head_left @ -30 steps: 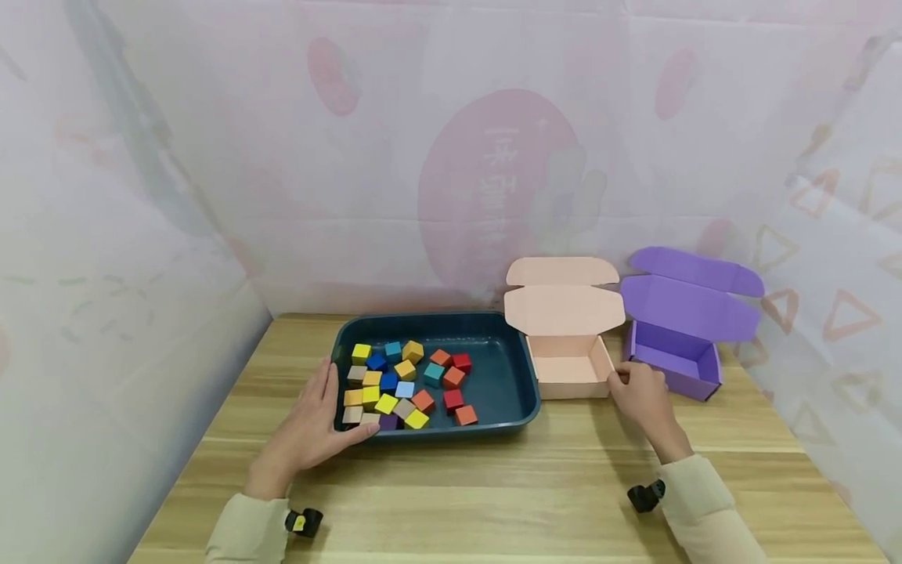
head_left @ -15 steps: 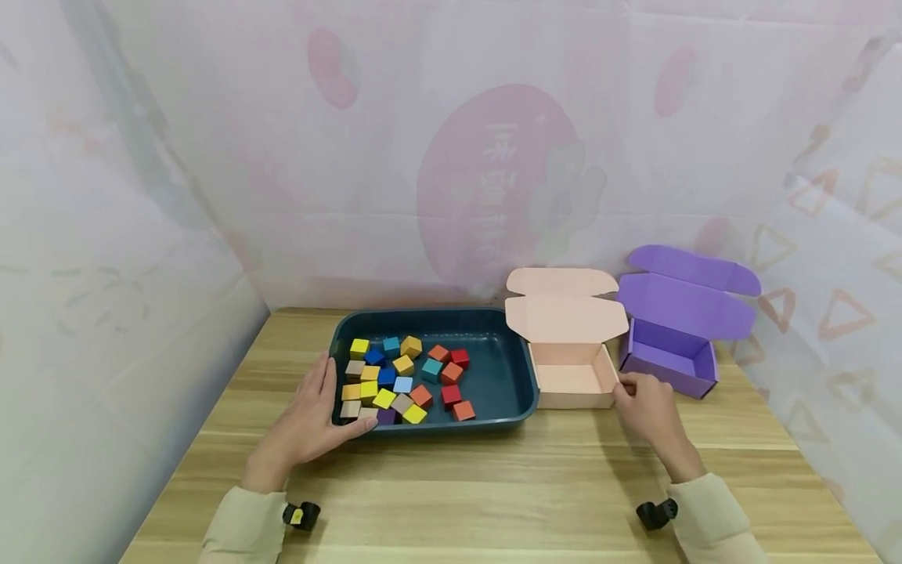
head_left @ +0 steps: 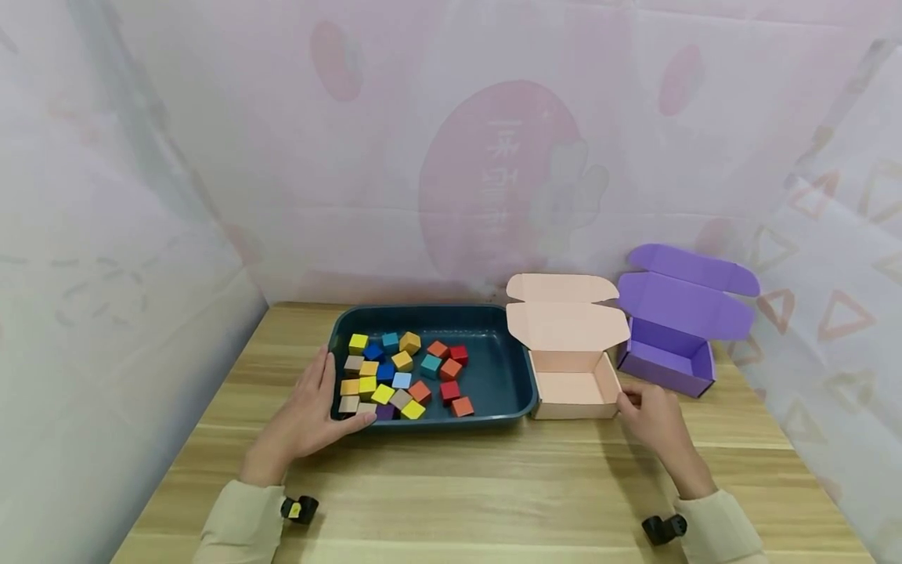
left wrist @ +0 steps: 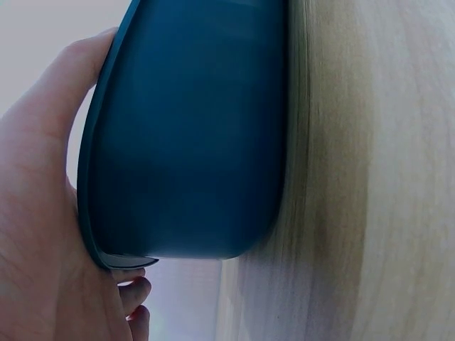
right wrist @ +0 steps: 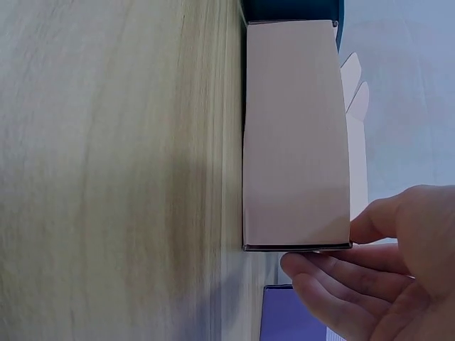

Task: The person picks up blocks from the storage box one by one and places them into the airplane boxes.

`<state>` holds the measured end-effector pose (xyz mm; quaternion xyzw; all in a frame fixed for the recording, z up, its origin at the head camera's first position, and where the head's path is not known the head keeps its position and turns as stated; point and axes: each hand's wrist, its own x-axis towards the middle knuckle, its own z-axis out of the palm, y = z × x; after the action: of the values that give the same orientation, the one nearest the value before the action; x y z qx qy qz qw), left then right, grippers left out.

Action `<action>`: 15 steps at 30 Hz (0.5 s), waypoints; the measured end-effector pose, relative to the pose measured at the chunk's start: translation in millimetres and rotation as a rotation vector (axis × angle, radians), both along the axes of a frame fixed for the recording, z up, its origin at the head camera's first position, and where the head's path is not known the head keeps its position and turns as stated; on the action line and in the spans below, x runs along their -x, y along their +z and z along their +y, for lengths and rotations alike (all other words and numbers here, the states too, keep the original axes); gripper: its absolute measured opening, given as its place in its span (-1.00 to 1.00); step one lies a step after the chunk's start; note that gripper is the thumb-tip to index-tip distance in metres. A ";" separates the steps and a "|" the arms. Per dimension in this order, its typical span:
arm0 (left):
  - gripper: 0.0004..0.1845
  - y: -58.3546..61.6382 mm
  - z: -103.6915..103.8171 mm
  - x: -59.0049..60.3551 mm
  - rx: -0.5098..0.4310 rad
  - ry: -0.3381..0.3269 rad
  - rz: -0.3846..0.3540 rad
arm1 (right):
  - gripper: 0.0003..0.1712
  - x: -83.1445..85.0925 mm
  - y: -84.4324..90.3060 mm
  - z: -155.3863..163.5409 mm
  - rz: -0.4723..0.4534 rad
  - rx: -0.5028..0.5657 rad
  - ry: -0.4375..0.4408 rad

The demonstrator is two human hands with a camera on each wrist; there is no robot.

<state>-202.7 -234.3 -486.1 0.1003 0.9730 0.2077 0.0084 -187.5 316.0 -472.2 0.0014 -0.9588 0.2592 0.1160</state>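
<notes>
Setup stage, by the look of it; no sorting had begun. At lower left of the head view the left hand (head_left: 310, 415) lay with straight fingers against the near-left corner of the dark teal tray (head_left: 507, 376), thumb along its front rim, gripping nothing. All the coloured cubes (head_left: 402, 380) sat in the tray's left half, centre frame. Right of centre, the pink box (head_left: 574, 388) stood lid-up and held nothing, touching the tray's right end; the right hand (head_left: 651, 419) pinched its near-right corner. Far right, the purple box (head_left: 669, 356), lid-up, showed no cubes either. Every cube was left to move, judging from the counter (head_left: 493, 486).
</notes>
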 end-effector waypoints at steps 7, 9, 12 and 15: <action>0.43 1.1 -1.0 -0.2 -0.002 -0.001 -0.002 | -0.65 0.4 2.8 0.7 -0.033 0.005 0.009; 0.43 0.9 -0.6 -0.4 -0.004 -0.003 0.000 | -0.65 0.0 5.7 0.9 -0.029 -0.005 0.011; 0.43 0.8 0.0 -0.7 -0.007 -0.008 0.004 | -0.66 -0.8 13.6 -1.0 0.019 -0.025 0.026; 0.43 1.2 0.3 -1.2 -0.010 -0.008 0.006 | -0.69 0.9 26.1 -6.7 0.103 -0.044 0.046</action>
<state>-201.5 -234.0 -484.9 0.1048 0.9716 0.2120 0.0056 -188.4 309.2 -446.1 0.0394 -0.9567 0.2404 0.1592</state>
